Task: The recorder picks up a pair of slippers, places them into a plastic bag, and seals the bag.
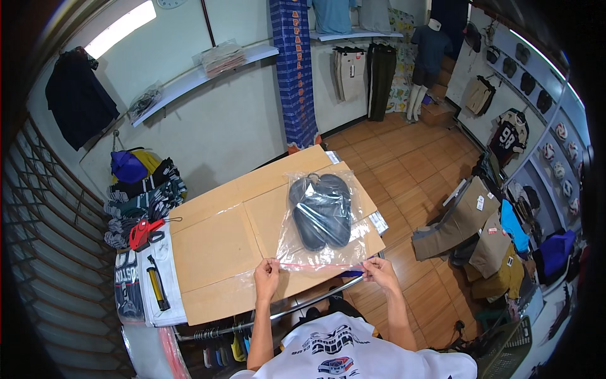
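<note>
A clear plastic zip bag (pixel 284 241) lies on a flattened cardboard sheet (pixel 213 237), its red-lined zip edge towards me. Inside it rests a pair of dark slide sandals (pixel 322 208), side by side, with a small dark loop at their far end. My left hand (pixel 267 282) pinches the left corner of the bag's near edge between thumb and fingers. At the opposite corner my right hand (pixel 378 272) pinches the same edge, so it is stretched between both hands. A bit of blue material (pixel 350 273) shows beneath the bag near my right hand.
Left of the cardboard lie a yellow-and-black hand pump (pixel 157 284), a red tool (pixel 142 234) and folded clothing (pixel 147 203). A metal rail with hangers (pixel 227 330) runs below the near edge. Trousers (pixel 459 222) hang at right above the tiled floor (pixel 407 189).
</note>
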### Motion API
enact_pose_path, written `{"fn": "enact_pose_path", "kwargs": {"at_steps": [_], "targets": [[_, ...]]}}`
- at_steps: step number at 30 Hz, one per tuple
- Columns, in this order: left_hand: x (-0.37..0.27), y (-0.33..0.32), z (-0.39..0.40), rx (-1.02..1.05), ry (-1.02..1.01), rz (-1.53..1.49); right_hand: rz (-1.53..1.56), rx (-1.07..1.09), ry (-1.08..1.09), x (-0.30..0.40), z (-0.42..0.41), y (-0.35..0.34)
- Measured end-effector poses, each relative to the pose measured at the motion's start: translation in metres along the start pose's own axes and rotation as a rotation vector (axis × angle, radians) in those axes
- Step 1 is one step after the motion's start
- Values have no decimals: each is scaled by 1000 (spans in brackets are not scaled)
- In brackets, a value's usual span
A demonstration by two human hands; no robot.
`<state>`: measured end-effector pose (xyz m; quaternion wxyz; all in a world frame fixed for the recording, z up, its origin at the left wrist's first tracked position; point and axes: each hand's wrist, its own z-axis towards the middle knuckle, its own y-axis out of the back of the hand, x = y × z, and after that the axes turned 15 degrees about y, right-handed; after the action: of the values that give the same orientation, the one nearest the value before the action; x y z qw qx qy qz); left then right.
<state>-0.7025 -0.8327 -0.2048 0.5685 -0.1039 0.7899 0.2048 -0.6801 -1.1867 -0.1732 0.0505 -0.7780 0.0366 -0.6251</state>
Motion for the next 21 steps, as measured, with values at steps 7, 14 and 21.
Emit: {"fn": "enact_pose_path", "kwargs": {"at_steps": [7,14,21], "targets": [[-6,5,-6,36,-21,67,9,32,-29,-2,-18,-1],[-3,10,-8,64,35,102,14,-46,37,0,-23,-3],[0,7,-6,91,43,18,-68,-27,62,8,-26,-10]]}}
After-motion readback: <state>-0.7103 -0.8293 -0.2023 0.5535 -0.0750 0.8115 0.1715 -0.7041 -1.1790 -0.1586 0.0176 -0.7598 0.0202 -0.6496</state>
